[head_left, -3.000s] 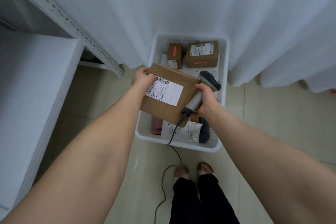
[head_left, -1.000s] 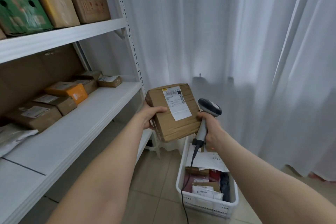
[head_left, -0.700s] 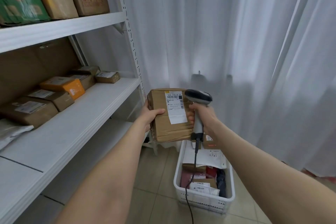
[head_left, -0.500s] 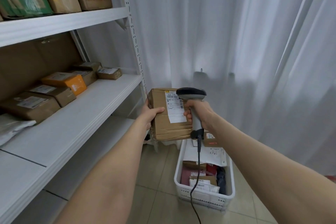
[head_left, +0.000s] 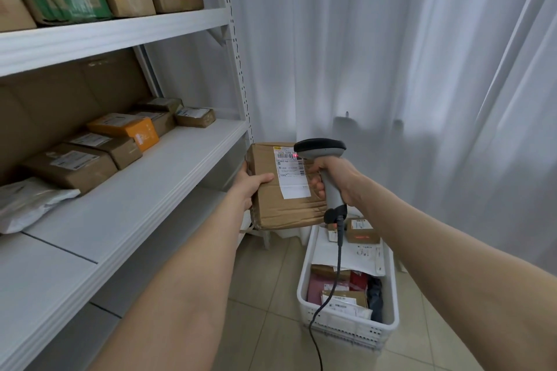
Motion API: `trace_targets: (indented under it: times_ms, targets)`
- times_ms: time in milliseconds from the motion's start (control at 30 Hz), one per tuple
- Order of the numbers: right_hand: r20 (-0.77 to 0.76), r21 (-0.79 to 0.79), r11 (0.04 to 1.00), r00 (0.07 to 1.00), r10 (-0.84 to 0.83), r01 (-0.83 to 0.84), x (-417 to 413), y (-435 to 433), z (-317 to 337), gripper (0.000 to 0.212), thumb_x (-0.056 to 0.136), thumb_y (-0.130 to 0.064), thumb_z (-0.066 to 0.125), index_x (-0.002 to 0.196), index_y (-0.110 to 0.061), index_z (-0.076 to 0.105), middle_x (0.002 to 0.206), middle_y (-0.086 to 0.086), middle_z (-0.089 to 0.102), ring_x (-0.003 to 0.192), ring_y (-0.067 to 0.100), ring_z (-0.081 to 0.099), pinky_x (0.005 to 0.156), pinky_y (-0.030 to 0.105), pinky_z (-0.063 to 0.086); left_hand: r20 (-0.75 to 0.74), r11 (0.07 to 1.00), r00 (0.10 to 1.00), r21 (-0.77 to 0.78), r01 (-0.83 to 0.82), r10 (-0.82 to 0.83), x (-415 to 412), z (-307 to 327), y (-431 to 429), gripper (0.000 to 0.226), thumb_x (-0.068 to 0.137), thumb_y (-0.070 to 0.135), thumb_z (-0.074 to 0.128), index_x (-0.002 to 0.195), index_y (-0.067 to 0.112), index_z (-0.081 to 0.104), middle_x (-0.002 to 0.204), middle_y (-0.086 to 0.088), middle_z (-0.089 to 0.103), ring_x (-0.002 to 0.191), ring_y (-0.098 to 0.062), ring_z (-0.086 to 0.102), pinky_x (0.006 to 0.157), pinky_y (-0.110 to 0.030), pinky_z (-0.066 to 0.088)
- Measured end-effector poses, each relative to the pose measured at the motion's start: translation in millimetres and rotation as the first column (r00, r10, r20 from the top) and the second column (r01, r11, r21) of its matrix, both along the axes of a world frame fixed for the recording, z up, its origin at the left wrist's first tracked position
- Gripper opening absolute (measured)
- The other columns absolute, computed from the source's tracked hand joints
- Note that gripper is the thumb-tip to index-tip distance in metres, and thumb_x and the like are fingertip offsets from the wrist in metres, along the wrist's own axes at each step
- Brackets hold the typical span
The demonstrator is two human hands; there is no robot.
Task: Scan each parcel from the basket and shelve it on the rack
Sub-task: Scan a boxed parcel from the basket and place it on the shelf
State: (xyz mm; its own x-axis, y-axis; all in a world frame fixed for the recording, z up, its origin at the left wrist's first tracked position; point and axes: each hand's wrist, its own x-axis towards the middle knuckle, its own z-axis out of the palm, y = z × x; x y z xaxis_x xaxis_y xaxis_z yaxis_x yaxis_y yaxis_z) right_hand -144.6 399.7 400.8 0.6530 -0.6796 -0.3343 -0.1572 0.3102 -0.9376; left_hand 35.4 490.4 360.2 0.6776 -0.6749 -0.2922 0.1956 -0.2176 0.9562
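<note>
Both hands are occupied. My left hand grips the cardboard parcel by its left edge, thumb laid across the front face. My right hand is wrapped round the handle of the barcode scanner.

Three seconds ago I was looking down at this parcel held low over the basket. Now it is raised in the air, just off the end of the rack's middle shelf. A second ago the scanner's head sat off to the parcel's right. It has since swung left, over the top of the shipping label, and a red glow lies on the barcode. I judge the scan is being taken at this moment, so only the shelving is left for this parcel.

The parcel is a plain brown box, held upright with the label facing me. Its front face is creased and the lower seam is taped. It looks rigid enough to carry one-handed.

The scanner's cable hangs down across the basket, which stands on the floor with more parcels in it. On the shelf, brown cartons and an orange box line the back, with bare board in front of them.
</note>
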Motion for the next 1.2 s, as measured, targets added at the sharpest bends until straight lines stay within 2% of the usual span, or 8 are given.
trace_targets:
  times_ms: [167,267,467,700,900,1100,1200]
  targets:
    - [0.011,0.003,0.999,0.999,0.037,-0.037,6.0,4.1,6.4,0.008,0.087,-0.004,0.048,0.092,-0.005,0.053,0.058,0.005,0.050,0.041,0.013,0.045,0.041,0.020,0.043,-0.009,1.000,1.000,0.004,-0.012,0.012,9.6,2.2,5.6,0.063,0.082,0.009,0.073,0.133,0.027,0.041,0.100,0.000,0.058,0.079,-0.016,0.059,0.042,-0.027,0.046]
    - [0.015,0.001,0.998,0.998,0.059,-0.059,12.1,7.0,9.4,0.006,0.088,-0.004,0.047,0.089,-0.005,0.053,0.056,0.005,0.049,0.040,0.013,0.045,0.040,0.019,0.043,-0.006,1.000,1.000,0.010,-0.022,0.022,17.0,1.9,8.7,0.062,0.082,0.011,0.073,0.133,0.028,0.042,0.109,-0.004,0.059,0.081,-0.019,0.059,0.048,-0.030,0.046]
    - [0.001,-0.008,0.996,0.996,0.089,-0.089,29.1,11.8,10.6,0.006,0.087,-0.004,0.047,0.086,-0.005,0.053,0.052,0.004,0.049,0.038,0.013,0.044,0.039,0.020,0.043,-0.004,0.998,0.999,0.026,-0.050,0.051,30.3,-0.5,17.1,0.065,0.081,0.013,0.074,0.135,0.029,0.041,0.110,-0.006,0.059,0.085,-0.022,0.059,0.052,-0.033,0.046]
    - [-0.020,-0.013,0.994,0.994,0.107,-0.107,45.6,18.4,10.1,0.005,0.086,-0.008,0.049,0.085,-0.006,0.053,0.049,0.003,0.050,0.038,0.013,0.045,0.042,0.020,0.043,-0.014,0.997,0.997,0.034,-0.072,0.072,42.6,-2.2,23.6,0.063,0.082,0.014,0.073,0.134,0.029,0.042,0.102,-0.004,0.059,0.085,-0.023,0.060,0.053,-0.034,0.045]
    - [0.009,0.000,0.995,0.995,0.104,-0.104,48.8,23.1,16.1,0.011,0.086,-0.005,0.047,0.076,-0.006,0.052,0.046,0.002,0.049,0.034,0.012,0.044,0.037,0.018,0.042,-0.012,0.996,0.997,0.033,-0.079,0.080,51.7,-2.4,27.1,0.062,0.082,0.014,0.073,0.134,0.030,0.042,0.103,-0.004,0.060,0.086,-0.023,0.060,0.054,-0.034,0.046]
    - [0.015,0.044,0.991,0.992,0.122,-0.123,50.8,26.0,17.3,0.006,0.085,-0.005,0.046,0.082,-0.006,0.051,0.057,0.006,0.047,0.039,0.013,0.042,0.038,0.019,0.041,-0.016,0.996,0.996,0.021,-0.089,0.089,55.8,-2.7,27.6,0.060,0.082,0.013,0.073,0.133,0.029,0.044,0.100,-0.002,0.061,0.084,-0.022,0.061,0.052,-0.033,0.047]
    - [0.018,0.056,0.992,0.993,0.115,-0.116,52.2,26.8,16.8,0.007,0.085,-0.005,0.047,0.081,-0.005,0.052,0.056,0.006,0.048,0.039,0.013,0.042,0.038,0.019,0.041,-0.022,0.996,0.996,0.022,-0.090,0.091,58.5,-4.2,28.4,0.059,0.082,0.013,0.073,0.132,0.029,0.045,0.099,-0.002,0.061,0.084,-0.022,0.061,0.053,-0.033,0.047]
